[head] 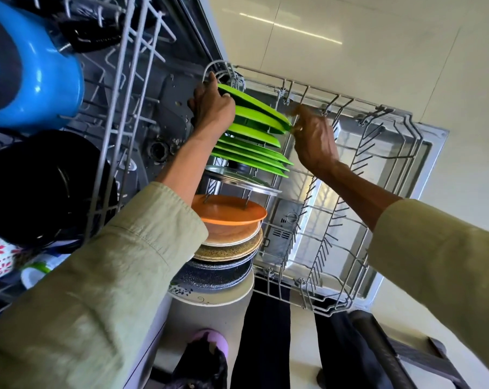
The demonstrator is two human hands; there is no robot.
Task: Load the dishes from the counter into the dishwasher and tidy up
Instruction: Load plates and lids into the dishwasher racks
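The topmost flat lime-green plastic plate [254, 103] stands on edge between both hands, left hand [212, 108] gripping its far-left rim, right hand [313, 136] pinching its right edge

Green plates [254, 130] stand on edge in the lower rack [350, 175]; orange plate [229, 211] behind.

In the lower rack [347, 175] before me, a row of plates [254, 136] stands on edge along its left side, with a lid [243, 179] and then more plates [232, 220] nearer to me in the same row. My left hand [212, 108] grips the farthest plate's left edge and my right hand [313, 138] pinches its right edge. The upper rack [119, 113] sits to my left, holding a pot [35, 77] and a pan [41, 189].
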